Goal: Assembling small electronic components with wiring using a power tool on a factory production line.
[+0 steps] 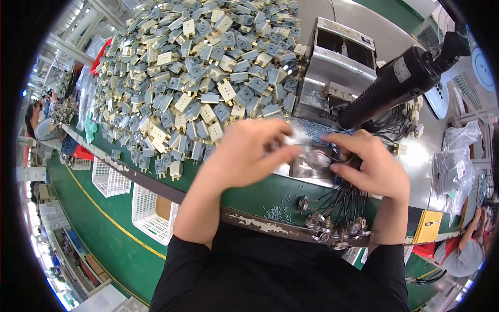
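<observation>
My left hand (252, 153), smeared by motion, is left of a metal fixture (300, 170); its thumb points at the fixture, and I cannot tell whether it holds anything. A round, shiny metal part (316, 158) lies over the fixture, blurred. My right hand (371, 164) has its forefinger and thumb around the right side of this part, where a dark cable shows. Behind the hands is a heap of small blue screws (313, 130). Several round metal parts on black cables (332, 226) lie at the near table edge, below my right hand.
A large heap of grey and cream socket-like housings (208, 67) covers the left of the bench. A black cylindrical tool (387, 86) slants over the right side, by a metal machine (338, 67). Loose screws (278, 213) lie near the front. White baskets (153, 213) stand below left.
</observation>
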Demonstrator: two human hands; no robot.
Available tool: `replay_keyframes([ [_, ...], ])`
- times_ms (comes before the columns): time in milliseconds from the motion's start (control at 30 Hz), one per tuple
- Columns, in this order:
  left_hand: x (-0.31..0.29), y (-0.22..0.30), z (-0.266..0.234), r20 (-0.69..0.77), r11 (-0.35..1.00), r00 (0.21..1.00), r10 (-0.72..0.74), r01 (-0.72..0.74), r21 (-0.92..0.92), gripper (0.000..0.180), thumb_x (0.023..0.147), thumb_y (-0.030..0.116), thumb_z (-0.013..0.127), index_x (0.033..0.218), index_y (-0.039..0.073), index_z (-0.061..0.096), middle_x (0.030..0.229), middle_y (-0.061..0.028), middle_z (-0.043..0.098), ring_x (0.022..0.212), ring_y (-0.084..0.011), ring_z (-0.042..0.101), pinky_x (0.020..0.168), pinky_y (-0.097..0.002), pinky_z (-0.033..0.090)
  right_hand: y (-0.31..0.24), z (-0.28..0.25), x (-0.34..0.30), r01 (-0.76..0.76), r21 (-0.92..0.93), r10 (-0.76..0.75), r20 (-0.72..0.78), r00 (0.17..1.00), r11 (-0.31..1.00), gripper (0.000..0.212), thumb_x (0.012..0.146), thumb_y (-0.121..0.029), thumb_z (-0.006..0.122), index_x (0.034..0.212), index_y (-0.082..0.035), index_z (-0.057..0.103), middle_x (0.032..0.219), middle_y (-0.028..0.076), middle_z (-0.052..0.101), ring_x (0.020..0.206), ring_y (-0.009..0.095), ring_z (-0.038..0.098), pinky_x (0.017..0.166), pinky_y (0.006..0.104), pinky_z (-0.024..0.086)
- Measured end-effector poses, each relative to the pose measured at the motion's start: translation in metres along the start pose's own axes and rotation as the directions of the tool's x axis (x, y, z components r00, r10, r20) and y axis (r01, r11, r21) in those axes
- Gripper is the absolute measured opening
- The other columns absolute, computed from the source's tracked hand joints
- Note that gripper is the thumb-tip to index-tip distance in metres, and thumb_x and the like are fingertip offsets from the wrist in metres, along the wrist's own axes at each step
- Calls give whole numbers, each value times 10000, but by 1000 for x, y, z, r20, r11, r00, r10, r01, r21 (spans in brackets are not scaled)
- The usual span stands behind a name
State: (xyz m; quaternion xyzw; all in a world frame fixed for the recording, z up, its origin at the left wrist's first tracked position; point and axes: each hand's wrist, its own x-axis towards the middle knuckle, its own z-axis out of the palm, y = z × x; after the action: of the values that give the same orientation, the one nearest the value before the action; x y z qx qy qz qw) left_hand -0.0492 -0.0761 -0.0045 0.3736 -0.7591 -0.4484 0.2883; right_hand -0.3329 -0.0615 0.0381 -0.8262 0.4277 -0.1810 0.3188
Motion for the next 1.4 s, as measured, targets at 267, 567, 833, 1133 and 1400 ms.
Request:
replay_keyframes([
  [267,-25,-25,-16,-201,644,974,105,87,760,258,796,63,751,1052,88,761,1057,-66,698,960,-283,695,798,-402,564,42,-2,-5,-84,-219,100,62,993,972,243,714,-23,796,952,8,757,795,173,655,712,361,637,704,447,524],
  [567,-43,-34,-17,-165,730,977,138,12,684,295,765,34,790,1058,50,759,1099,-88,748,936,-269,729,781,-373,578,53,23,1,-57,-475,84,34,996,878,156,720,-70,766,861,-3,750,835,165,702,862,373,676,841,448,521],
  [833,-70,-35,-18,-401,958,913,-81,-40,-285,477,853,-98,758,1307,-10,640,1095,-100,753,838,-128,730,684,-259,570,55,19,-1,-13,-420,44,64,997,907,143,699,-62,746,833,-11,741,844,155,721,845,368,677,846,447,497],
  [1133,-54,0,14,-402,800,894,-200,-88,-594,592,910,-126,679,1458,-63,464,1105,-173,722,871,-240,780,729,-289,645,50,11,-3,-34,-224,48,55,997,974,158,714,27,717,852,25,641,805,188,640,791,414,633,759,455,484],
  [1400,-55,9,21,-360,816,910,-204,-46,-576,572,869,-205,691,1391,-70,500,1146,-195,733,955,-257,782,761,-296,654,11,-4,-7,40,83,-32,-86,996,996,128,810,32,698,867,46,584,768,179,639,708,335,655,670,364,496],
])
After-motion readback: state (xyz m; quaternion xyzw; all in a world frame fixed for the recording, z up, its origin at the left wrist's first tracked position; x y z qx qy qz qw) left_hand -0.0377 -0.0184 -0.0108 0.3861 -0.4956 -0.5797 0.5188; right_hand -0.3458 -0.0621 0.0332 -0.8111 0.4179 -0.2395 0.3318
